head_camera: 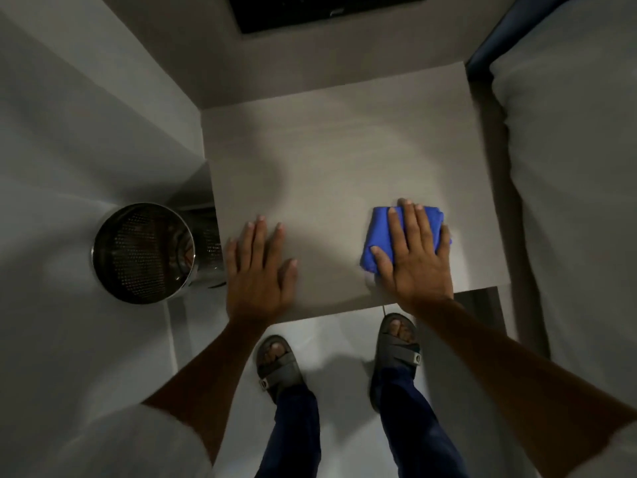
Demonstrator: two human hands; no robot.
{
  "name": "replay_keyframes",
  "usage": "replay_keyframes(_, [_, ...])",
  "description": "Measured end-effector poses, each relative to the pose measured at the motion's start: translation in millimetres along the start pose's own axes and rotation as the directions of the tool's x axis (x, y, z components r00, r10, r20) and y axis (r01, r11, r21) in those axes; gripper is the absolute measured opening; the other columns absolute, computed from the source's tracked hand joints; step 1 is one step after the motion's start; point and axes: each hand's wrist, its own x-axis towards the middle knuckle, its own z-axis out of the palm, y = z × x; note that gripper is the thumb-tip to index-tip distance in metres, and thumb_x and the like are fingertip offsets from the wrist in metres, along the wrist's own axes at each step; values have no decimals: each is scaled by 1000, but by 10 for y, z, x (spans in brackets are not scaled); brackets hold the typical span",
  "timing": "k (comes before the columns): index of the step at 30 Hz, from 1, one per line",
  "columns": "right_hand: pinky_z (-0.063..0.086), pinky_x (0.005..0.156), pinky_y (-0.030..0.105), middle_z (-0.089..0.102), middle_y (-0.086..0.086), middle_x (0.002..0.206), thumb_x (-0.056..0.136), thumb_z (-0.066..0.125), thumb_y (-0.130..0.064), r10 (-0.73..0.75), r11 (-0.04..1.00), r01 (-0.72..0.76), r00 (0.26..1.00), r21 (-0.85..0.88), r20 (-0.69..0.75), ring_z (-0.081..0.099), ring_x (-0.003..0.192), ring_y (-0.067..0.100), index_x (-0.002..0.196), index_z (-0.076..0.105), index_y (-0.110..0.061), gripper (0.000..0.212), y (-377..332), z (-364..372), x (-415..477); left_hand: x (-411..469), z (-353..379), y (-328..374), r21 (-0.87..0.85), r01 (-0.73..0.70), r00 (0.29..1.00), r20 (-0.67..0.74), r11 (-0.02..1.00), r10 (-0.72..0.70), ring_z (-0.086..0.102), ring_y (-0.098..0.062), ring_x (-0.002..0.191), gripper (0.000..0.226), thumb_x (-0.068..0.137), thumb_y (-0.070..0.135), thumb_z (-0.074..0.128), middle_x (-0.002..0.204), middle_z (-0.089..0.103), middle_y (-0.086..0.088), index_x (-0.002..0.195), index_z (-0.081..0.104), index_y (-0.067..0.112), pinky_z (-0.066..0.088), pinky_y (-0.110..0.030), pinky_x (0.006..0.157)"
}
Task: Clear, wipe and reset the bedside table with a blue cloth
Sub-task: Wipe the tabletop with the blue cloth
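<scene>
The bedside table (331,157) has a pale grey wood-grain top with nothing standing on it. A folded blue cloth (377,229) lies on its near right part. My right hand (412,250) presses flat on the cloth, fingers spread, covering most of it. My left hand (258,267) rests flat on the table's near left corner, fingers apart and holding nothing.
A perforated metal waste bin (144,251) stands on the floor against the table's left side. A bed with white bedding (568,188) runs along the right. A dark panel (320,10) hangs on the wall behind. My sandalled feet (396,343) stand at the table's front edge.
</scene>
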Motion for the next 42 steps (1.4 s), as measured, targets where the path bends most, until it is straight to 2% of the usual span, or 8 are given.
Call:
replay_keyframes(6, [8, 118, 59, 16, 12, 162, 99, 28, -52, 114, 992, -108, 990, 72, -84, 13, 149, 30, 154, 19, -15, 67, -376, -74, 519, 8, 86, -31, 24, -39, 994, -104, 999, 42, 19, -29, 150, 61, 97, 47, 33, 160, 25, -13, 151, 30, 19, 15, -53, 120])
replay_keyframes(9, [9, 117, 59, 22, 12, 161, 97, 35, -53, 9, 998, -3, 996, 64, -93, 17, 148, 30, 152, 25, -15, 68, -639, -27, 532, 0, 116, -49, 28, -50, 989, -138, 998, 54, 21, -29, 149, 61, 97, 47, 35, 160, 26, -14, 150, 32, 18, 17, -53, 119])
replay_keyframes(12, [5, 118, 58, 18, 11, 162, 96, 31, -56, -108, 994, 109, 993, 25, -44, 12, 150, 29, 153, 21, -17, 70, -844, 100, 315, -2, 111, -55, 29, -46, 991, -124, 999, 49, 17, -27, 150, 62, 97, 48, 34, 161, 22, -12, 151, 29, 19, 16, -52, 120])
replay_keyframes(17, [6, 119, 57, 13, 8, 163, 98, 27, -58, -164, 986, 163, 987, 27, 0, 6, 151, 26, 154, 18, -19, 68, -786, 232, -129, 7, 105, -77, 10, -32, 998, -60, 999, 32, 11, -27, 151, 64, 97, 51, 28, 163, 16, -12, 153, 22, 21, 12, -53, 121])
replay_keyframes(23, [4, 119, 56, 7, 7, 164, 98, 20, -55, 50, 998, -50, 999, 25, -18, 2, 151, 25, 155, 11, -20, 67, 36, 155, -243, -15, 105, -72, 3, -21, 995, -94, 1000, 21, 14, -27, 151, 63, 97, 51, 27, 162, 19, -12, 152, 25, 21, 14, -53, 120])
replay_keyframes(29, [3, 118, 58, 7, 9, 164, 98, 17, -58, 254, 966, -248, 963, 79, -91, 2, 150, 28, 155, 4, -21, 69, 527, -132, 473, -15, 119, -90, -10, -41, 985, -166, 999, 39, 19, -28, 150, 61, 96, 48, 32, 160, 26, -14, 150, 34, 19, 15, -52, 120])
replay_keyframes(35, [3, 117, 59, 6, 10, 164, 98, 17, -58, 244, 968, -233, 961, 93, -130, 2, 150, 30, 155, 4, -19, 70, 313, -339, 1253, -5, 88, -67, 5, -34, 994, -100, 999, 34, 14, -28, 151, 65, 94, 53, 31, 161, 22, -13, 151, 28, 22, 14, -53, 120])
replay_keyframes(42, [4, 117, 60, 11, 11, 163, 98, 22, -55, 133, 989, -122, 980, 81, -149, 5, 150, 29, 154, 10, -16, 69, -508, -369, 1781, -34, 122, -109, -36, -38, 995, -91, 999, 34, 8, -27, 152, 66, 94, 53, 29, 163, 15, -11, 153, 22, 24, 13, -53, 120])
